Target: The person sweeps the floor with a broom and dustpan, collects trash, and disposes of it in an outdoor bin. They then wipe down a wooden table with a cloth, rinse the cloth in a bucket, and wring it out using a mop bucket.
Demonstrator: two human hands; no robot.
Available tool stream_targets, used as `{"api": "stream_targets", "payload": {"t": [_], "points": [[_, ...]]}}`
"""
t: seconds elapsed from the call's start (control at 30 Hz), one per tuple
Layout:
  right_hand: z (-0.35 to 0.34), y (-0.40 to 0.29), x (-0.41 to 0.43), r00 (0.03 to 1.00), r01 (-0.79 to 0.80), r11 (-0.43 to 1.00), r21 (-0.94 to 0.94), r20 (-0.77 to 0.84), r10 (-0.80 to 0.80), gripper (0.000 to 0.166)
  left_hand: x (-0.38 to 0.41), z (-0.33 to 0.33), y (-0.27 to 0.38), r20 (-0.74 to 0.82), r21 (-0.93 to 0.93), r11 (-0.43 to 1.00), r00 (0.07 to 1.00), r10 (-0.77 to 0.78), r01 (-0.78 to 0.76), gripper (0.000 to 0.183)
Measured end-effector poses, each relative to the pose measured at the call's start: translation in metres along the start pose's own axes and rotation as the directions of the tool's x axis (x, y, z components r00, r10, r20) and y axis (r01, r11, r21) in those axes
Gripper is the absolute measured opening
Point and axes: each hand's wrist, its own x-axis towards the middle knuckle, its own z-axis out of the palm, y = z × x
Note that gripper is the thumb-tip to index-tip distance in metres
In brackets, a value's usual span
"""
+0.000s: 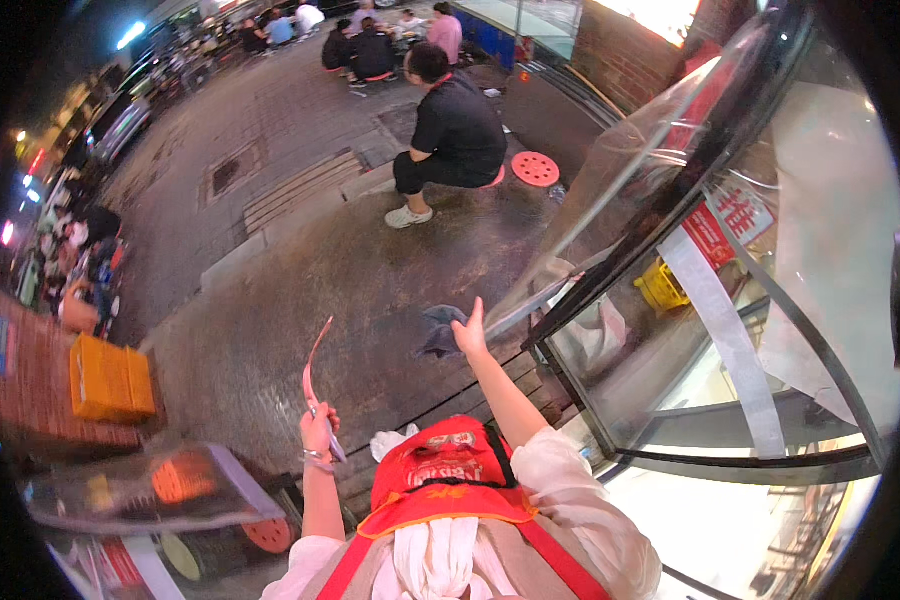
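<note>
My left hand [318, 429], with a bracelet at the wrist, grips a long, curved pink strip [313, 371]. A flat greyish-purple piece [337, 448] sticks out below the same hand; I cannot tell what it is. My right hand [471, 330] is stretched out ahead with a dark grey-blue cloth [442, 330] in it. That hand is close to the lower edge of a transparent plastic door curtain [607, 172]; whether they touch is unclear. A red apron [439, 469] with printed writing covers my front.
Ahead, a person in black [461, 124] sits low beside a pink stool [535, 169]. A dark-framed glass door [645, 375] stands to the right. Orange crates [112, 379] are at the left wall. A step edge [270, 240] crosses the wet-looking pavement [270, 322]. Other people [371, 49] sit farther off.
</note>
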Motion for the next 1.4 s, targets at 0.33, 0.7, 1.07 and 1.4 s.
{"api": "stream_targets", "payload": {"t": [0.33, 0.7, 1.07, 1.4], "points": [[-0.094, 0.083, -0.003, 0.718, -0.526, 0.803, -0.282, -0.653, 0.241, 0.052, 0.140, 0.141, 0.099, 0.280, 0.122, 0.982, 0.954, 0.103, -0.142, 0.018], [-0.125, 0.094, 0.078, 0.652, -0.630, 0.773, -0.078, -0.594, 0.471, 0.043, 0.244, 0.290, 0.121, 0.430, 0.334, 0.942, 0.896, -0.110, -0.044, 0.025], [-0.146, 0.115, 0.175, 0.346, -0.776, 0.619, 0.119, -0.741, 0.576, 0.039, 0.384, 0.584, 0.132, 0.723, 0.480, 0.877, 0.574, -0.385, -0.017, 0.034], [-0.178, 0.160, 0.280, 0.156, -0.830, 0.493, 0.260, -0.741, 0.653, 0.033, 0.441, 0.804, 0.132, 0.839, 0.433, 0.884, 0.440, -0.322, -0.179, 0.025]]}}
